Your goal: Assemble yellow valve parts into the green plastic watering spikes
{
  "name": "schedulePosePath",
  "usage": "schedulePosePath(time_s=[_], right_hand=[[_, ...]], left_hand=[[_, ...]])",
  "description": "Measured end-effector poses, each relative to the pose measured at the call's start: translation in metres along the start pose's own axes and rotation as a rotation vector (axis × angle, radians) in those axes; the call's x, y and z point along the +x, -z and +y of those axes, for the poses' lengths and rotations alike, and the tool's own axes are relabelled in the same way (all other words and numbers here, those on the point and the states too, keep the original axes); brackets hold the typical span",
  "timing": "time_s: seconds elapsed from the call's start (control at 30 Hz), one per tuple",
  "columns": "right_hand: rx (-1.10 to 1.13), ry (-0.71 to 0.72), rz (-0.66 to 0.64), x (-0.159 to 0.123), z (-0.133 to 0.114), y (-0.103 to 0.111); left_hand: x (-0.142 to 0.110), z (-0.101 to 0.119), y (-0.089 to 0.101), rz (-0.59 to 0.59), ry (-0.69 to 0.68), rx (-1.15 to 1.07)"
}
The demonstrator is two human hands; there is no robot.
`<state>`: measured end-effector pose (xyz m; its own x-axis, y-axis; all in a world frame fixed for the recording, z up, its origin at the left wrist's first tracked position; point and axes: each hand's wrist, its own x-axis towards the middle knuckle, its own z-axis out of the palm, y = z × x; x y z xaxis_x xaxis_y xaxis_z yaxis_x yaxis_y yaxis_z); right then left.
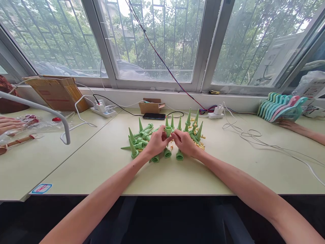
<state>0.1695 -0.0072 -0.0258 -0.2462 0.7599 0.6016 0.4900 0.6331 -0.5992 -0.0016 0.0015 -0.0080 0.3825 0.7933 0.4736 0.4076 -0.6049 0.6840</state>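
In the middle of the table, my left hand (157, 141) is closed around a green plastic watering spike (168, 129), its open wide end facing up. The fingers of my right hand (185, 140) are pinched together at the spike's right side; whatever sits between them is hidden. Several more green spikes (133, 149) lie and stand in a heap to the left. Others (188, 122) stand upright on the right, among small yellow valve pieces (200, 145). Close to my wrists, a green spike cap (179, 156) shows its open threaded end.
Behind the spikes lie a black phone (154, 116) and a small cardboard box (151, 106). White cables (250, 134) cross the table's right side. A co-worker's hand (288, 124) touches coloured hangers (281, 106); another person's hand (10, 124) is far left, near a grey metal tube (45, 105).
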Motion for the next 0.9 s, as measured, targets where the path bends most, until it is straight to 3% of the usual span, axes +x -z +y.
schedulePosePath(time_s=[0.9], right_hand=[[-0.011,0.023,0.015,0.0002,0.0001,-0.0001]], left_hand=[[0.0002,0.0006,0.0001,0.000,-0.005,0.015]])
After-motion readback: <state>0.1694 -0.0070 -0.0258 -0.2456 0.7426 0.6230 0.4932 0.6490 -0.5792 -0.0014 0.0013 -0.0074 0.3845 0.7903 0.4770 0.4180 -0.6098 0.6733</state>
